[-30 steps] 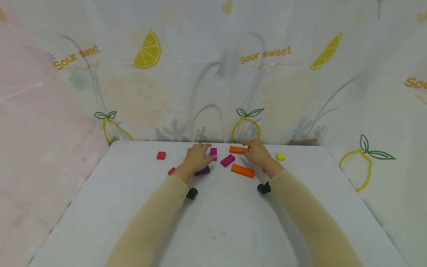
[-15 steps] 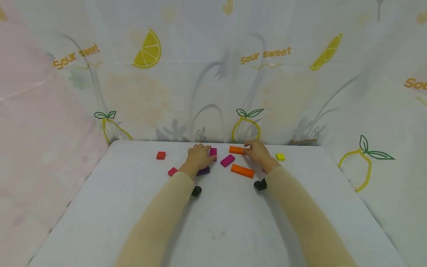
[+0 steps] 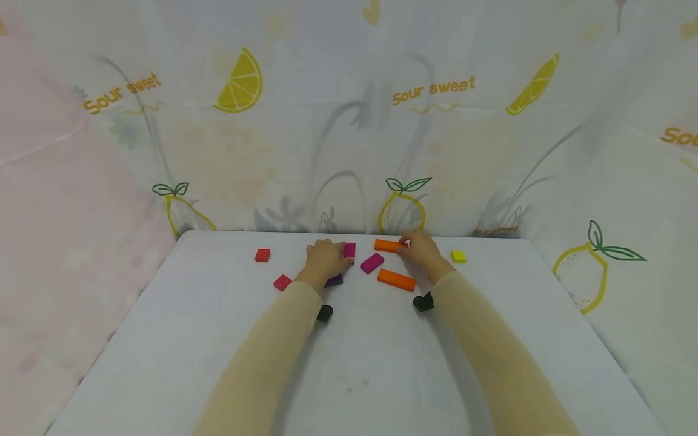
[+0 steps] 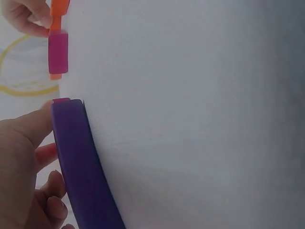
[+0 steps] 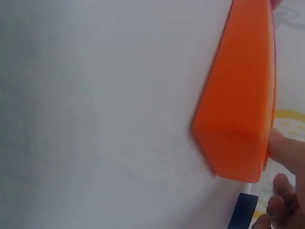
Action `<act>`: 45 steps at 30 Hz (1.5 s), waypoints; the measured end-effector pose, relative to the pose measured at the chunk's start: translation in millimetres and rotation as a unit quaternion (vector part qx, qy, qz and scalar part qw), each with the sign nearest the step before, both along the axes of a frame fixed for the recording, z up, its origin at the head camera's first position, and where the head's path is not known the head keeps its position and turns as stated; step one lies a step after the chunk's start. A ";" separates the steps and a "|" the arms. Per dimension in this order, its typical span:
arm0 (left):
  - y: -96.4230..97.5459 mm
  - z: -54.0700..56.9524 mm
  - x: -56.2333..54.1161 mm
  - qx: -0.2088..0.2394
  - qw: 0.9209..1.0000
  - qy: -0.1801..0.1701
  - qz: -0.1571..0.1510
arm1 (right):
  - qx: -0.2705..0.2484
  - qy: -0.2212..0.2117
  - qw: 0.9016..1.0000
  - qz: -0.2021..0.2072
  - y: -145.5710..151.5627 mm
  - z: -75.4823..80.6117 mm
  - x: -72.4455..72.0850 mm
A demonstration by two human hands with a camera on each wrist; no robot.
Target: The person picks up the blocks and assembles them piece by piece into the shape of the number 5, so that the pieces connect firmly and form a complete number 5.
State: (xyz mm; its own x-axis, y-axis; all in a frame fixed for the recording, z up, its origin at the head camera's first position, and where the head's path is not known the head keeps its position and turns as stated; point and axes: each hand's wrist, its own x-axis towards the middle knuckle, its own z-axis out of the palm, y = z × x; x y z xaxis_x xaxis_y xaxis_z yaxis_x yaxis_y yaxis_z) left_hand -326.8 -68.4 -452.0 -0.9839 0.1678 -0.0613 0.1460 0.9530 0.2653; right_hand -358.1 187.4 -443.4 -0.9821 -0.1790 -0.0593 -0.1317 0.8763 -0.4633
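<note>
In the head view, my left hand has its thumb and index finger around a magenta block and pinches it. Under that wrist lies a dark purple block, which fills the foreground of the left wrist view. My right hand pinches the right end of the far orange block between thumb and fingers. A nearer orange block lies just in front of it and looms large in the right wrist view. Between the hands rests a second magenta block, set at a slant.
A red block and a pinkish-red block lie left of the hands. To the right sits a yellow block. A dark navy block shows beside the right fingers. Printed cloth hangs behind the white table.
My left hand has shifted slightly right and its fingers have closed on the magenta block. My right fingers have drawn together on the far orange block's end. The blocks have hardly moved.
</note>
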 end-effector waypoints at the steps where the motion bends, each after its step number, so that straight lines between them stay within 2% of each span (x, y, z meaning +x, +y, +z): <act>1: 0.1 -0.2 0.2 -0.001 1.000 0.000 0.000 | 0.001 0.001 1.000 0.001 -0.1 -0.3 0.0; 10: 5.9 -0.3 0.8 -0.020 1.000 0.009 0.003 | -0.021 -0.003 1.000 0.023 -6.4 3.2 2.2; 19: 11.0 -3.0 2.5 -0.031 0.999 0.006 0.009 | -0.009 -0.009 0.999 0.035 -12.1 -0.6 0.9; 26: 12.9 -1.7 4.2 -0.031 1.000 -0.001 -0.002 | 0.003 -0.014 0.999 0.052 -16.8 0.2 2.9; 31: 13.5 -0.3 5.9 -0.029 1.000 0.000 -0.003 | -0.007 -0.032 0.998 0.046 -19.6 3.4 6.4; 38: 13.8 0.4 7.9 -0.027 1.000 0.000 -0.001 | -0.005 -0.040 0.998 0.040 -20.2 0.0 4.4; 45: 16.0 -1.1 8.3 -0.051 0.999 0.008 -0.008 | 0.005 -0.037 0.998 0.045 -20.0 -2.4 2.8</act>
State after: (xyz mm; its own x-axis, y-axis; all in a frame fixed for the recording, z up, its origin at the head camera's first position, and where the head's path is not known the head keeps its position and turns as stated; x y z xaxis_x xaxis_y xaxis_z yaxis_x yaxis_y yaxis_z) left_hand -318.5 -52.4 -453.1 -0.9823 0.1764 -0.0635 0.1640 0.9726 0.1646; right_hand -355.3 167.4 -445.9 -0.9549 -0.2654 -0.1334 -0.1761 0.8675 -0.4653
